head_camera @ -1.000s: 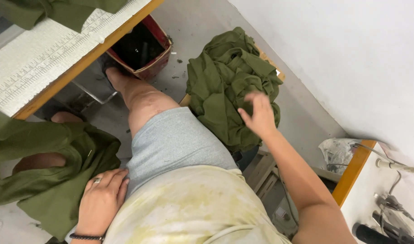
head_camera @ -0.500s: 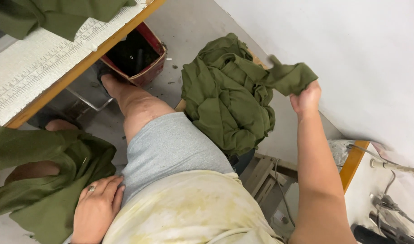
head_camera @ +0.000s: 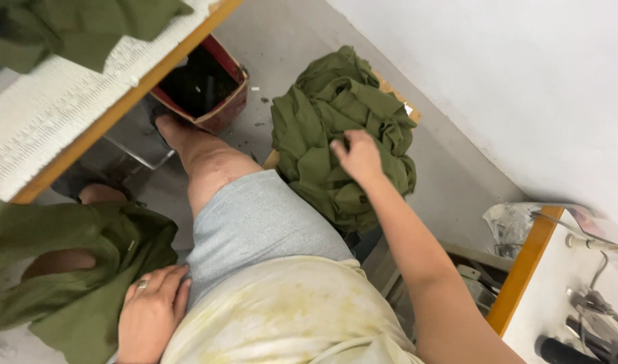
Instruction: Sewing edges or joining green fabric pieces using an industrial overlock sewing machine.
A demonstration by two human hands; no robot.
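Garment sewing workshop. Evidence: ruled tabletop (head_camera: 59, 114) far left, heaped green fabric (head_camera: 342, 135) on bare concrete floor (head_camera: 288, 34), red scrap bin (head_camera: 204, 84), machine cabling (head_camera: 592, 303) near right.

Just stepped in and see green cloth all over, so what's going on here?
A seated person reaches the right hand onto a heap of olive-green fabric piled beside the chair. The left hand rests on another green piece draped over the lap. A red bin stands on the floor under the worktable.
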